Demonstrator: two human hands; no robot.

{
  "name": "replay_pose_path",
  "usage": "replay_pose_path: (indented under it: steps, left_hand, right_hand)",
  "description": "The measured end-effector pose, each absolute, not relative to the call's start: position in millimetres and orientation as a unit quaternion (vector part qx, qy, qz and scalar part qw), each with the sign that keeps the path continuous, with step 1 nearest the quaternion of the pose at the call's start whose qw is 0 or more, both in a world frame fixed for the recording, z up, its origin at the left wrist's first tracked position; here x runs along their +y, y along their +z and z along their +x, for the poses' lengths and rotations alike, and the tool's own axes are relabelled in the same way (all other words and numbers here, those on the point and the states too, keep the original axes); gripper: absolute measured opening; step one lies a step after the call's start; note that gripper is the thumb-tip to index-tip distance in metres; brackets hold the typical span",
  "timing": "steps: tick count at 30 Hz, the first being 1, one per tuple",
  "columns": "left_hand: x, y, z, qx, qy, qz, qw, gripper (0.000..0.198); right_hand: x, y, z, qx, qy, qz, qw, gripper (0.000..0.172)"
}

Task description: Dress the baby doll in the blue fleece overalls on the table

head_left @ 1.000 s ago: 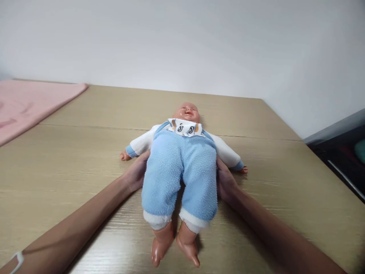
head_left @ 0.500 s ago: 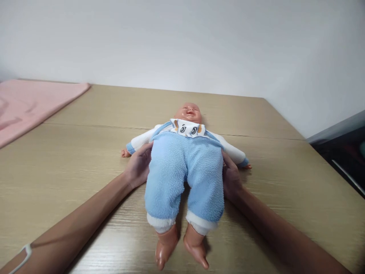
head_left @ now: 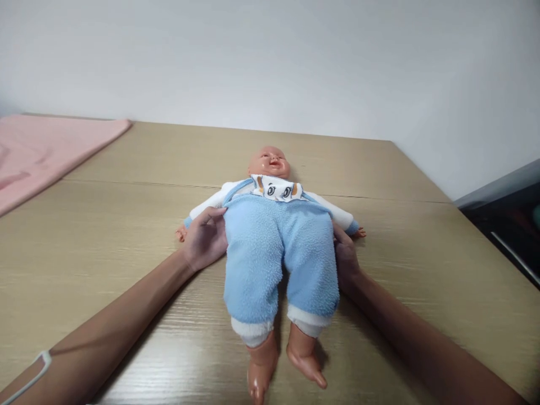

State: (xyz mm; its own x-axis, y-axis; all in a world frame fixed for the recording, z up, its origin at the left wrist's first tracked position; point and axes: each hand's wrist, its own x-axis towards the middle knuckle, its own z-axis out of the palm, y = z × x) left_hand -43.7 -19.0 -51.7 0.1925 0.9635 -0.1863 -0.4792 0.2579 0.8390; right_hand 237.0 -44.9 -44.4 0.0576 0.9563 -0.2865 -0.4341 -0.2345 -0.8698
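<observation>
A baby doll (head_left: 270, 162) lies on its back on the wooden table, head away from me and bare feet toward me. It wears light blue fleece overalls (head_left: 253, 253) with a white animal-face bib over a white long-sleeved top. Its arms are spread to both sides. My left hand (head_left: 207, 239) grips the left side of the overalls at the waist, thumb on top, other fingers hidden beneath. On the right side, my right hand (head_left: 346, 253) holds the doll at the hip, its fingers mostly hidden behind the fleece.
A pink cloth (head_left: 50, 149) lies at the table's far left. The wooden table (head_left: 126, 236) has a seam across it and meets a pale wall at the back. A dark object (head_left: 502, 219) stands beyond the table's right edge.
The doll has turned slightly: its head has shifted left and its feet have moved right. Both hands have stayed at its sides.
</observation>
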Motion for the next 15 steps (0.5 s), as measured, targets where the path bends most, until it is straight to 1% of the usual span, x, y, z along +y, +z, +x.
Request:
replay_pose_path:
  steps: [4, 10, 12, 15]
  left_hand:
    - [-18.0, -57.5, -40.3, 0.377, 0.517, 0.334, 0.692, 0.03]
    - [-19.0, -58.3, -36.4, 0.376, 0.504, 0.332, 0.704, 0.041]
    - [-19.5, -56.1, -37.0, 0.368, 0.503, 0.329, 0.709, 0.043]
    - [-19.6, -55.2, -38.8, 0.355, 0.51, 0.328, 0.712, 0.044]
  right_hand:
    - [-46.6, -40.4, 235.7, -0.294, 0.62, -0.495, 0.532, 0.035]
    - [-44.3, -47.2, 237.8, -0.312, 0.674, -0.474, 0.473, 0.059]
    - [-43.5, -49.5, 237.9, -0.315, 0.672, -0.47, 0.477, 0.061]
    - [-43.5, -51.3, 239.0, -0.323, 0.665, -0.467, 0.486, 0.056]
